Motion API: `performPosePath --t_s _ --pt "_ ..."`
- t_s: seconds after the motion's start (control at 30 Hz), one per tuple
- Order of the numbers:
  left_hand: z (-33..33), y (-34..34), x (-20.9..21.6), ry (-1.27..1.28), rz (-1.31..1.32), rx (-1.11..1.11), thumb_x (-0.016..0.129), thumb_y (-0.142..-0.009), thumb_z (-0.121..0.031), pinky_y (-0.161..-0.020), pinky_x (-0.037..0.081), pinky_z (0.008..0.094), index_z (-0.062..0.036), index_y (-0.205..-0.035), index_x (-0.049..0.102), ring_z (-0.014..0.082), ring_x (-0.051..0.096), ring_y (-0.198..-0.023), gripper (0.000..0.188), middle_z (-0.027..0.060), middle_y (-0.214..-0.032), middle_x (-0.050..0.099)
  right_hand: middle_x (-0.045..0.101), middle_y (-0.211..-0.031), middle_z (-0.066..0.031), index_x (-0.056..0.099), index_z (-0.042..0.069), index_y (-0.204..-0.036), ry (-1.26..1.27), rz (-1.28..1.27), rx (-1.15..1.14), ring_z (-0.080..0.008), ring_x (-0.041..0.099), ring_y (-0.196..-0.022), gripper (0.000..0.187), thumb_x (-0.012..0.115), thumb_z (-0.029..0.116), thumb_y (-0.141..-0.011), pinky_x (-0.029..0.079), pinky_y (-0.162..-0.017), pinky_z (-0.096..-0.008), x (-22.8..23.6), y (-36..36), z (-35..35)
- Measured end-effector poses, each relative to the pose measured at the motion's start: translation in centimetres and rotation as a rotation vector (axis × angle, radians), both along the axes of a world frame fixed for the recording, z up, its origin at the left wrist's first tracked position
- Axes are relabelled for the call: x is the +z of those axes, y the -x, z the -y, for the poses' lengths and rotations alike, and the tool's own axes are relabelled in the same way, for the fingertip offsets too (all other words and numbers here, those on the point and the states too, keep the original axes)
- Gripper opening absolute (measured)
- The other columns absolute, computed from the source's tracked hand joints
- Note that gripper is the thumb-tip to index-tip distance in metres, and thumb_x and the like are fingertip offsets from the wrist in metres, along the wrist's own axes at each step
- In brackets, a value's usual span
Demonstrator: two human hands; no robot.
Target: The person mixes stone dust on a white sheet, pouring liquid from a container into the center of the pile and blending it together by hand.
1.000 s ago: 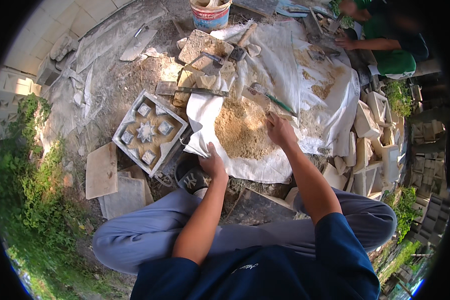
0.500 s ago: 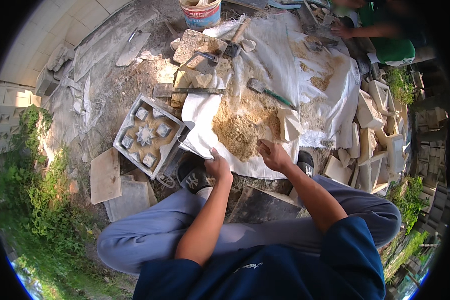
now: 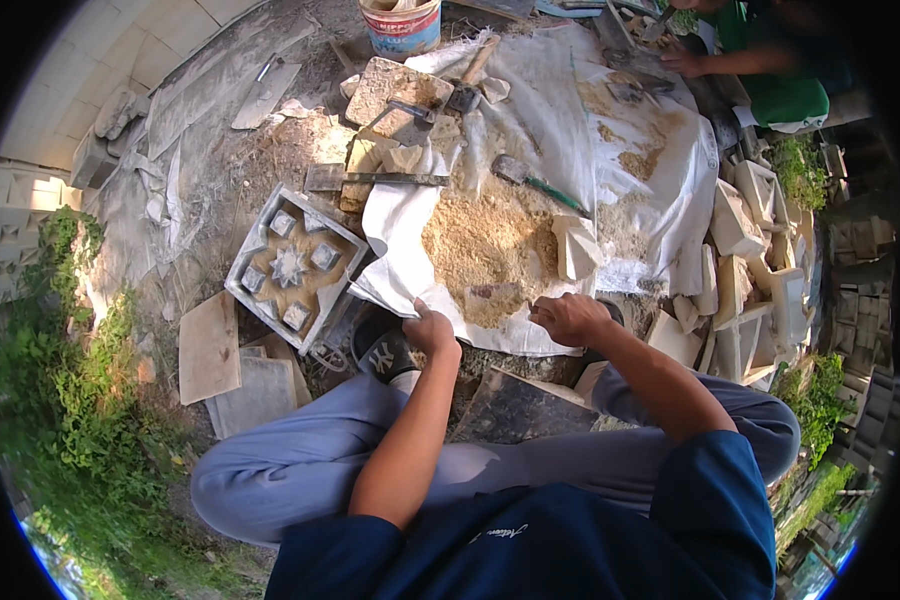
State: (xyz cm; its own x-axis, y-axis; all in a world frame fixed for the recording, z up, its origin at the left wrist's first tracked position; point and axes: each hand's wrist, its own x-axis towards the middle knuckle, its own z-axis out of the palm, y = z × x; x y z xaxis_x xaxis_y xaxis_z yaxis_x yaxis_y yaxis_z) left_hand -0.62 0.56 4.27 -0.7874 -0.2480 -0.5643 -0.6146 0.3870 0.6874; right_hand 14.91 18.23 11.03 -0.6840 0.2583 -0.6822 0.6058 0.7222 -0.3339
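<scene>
A white woven sack sheet [image 3: 395,250] lies before me with a heap of damp tan sand mix [image 3: 490,235] on it. My left hand [image 3: 432,332] is closed on the sheet's near left edge, which is folded up there. Just right of the heap's near end, my right hand [image 3: 570,320] is held low over the sheet with its fingers curled together; what they hold, if anything, is hidden. A pale angular block [image 3: 576,248] rests against the heap's right side. Beyond the heap lies a trowel [image 3: 540,183] with a green handle.
Left of the sheet sits a square mould [image 3: 295,265] with a star pattern. A hammer [image 3: 467,95], a stone slab [image 3: 395,95] and a paint bucket [image 3: 402,28] are farther off. Cast blocks [image 3: 760,280] pile up at right. Another person [image 3: 770,70] works at far right.
My right hand has moved slightly right, away from the heap. The sand looks flatter and more spread, and a printed patch of sheet shows at its near end. My left hand keeps its hold.
</scene>
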Motion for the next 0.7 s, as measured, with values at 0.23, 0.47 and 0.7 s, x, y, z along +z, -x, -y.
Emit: performPosePath --t_s 0.23,0.47,0.7 --pt "-0.8 -1.5 -0.7 0.048 -0.069 -0.028 0.054 -0.104 -0.029 -0.087 0.049 0.0512 0.0222 -0.107 0.054 0.0495 0.063 -0.102 0.052 0.0375 -0.107 0.063 0.071 -0.113 -0.0191 0.072 0.012 -0.111 0.001 -0.011 -0.17 -0.041 0.067 -0.103 0.039 0.045 0.038 -0.099 0.052 -0.09 -0.0506 -2.6 3.3 -2.9" --pt "0.2 -0.3 0.2 -0.042 -0.019 0.002 0.055 -0.104 -0.025 -0.09 0.05 0.0455 0.0188 -0.118 0.056 0.0414 0.065 -0.108 0.046 0.0327 -0.119 0.064 0.069 -0.111 -0.025 0.07 -0.001 -0.106 0.031 0.005 -0.091 -0.0395 0.07 -0.096 0.043 0.05 0.037 -0.099 0.055 -0.084 -0.0501 3.2 9.3 -6.4" --pt "-0.9 -1.0 -0.3 -0.304 -0.21 -0.001 0.058 -0.102 -0.018 -0.083 0.052 0.039 0.0145 -0.12 0.06 0.0293 0.068 -0.095 0.037 0.0234 -0.114 0.069 0.063 -0.065 -0.0232 0.06 -0.013 -0.098 0.164 -0.135 -0.489 -0.0355 0.061 -0.046 0.054 0.038 0.036 -0.106 0.051 -0.046 -0.0476 -5.7 6.5 -0.1"
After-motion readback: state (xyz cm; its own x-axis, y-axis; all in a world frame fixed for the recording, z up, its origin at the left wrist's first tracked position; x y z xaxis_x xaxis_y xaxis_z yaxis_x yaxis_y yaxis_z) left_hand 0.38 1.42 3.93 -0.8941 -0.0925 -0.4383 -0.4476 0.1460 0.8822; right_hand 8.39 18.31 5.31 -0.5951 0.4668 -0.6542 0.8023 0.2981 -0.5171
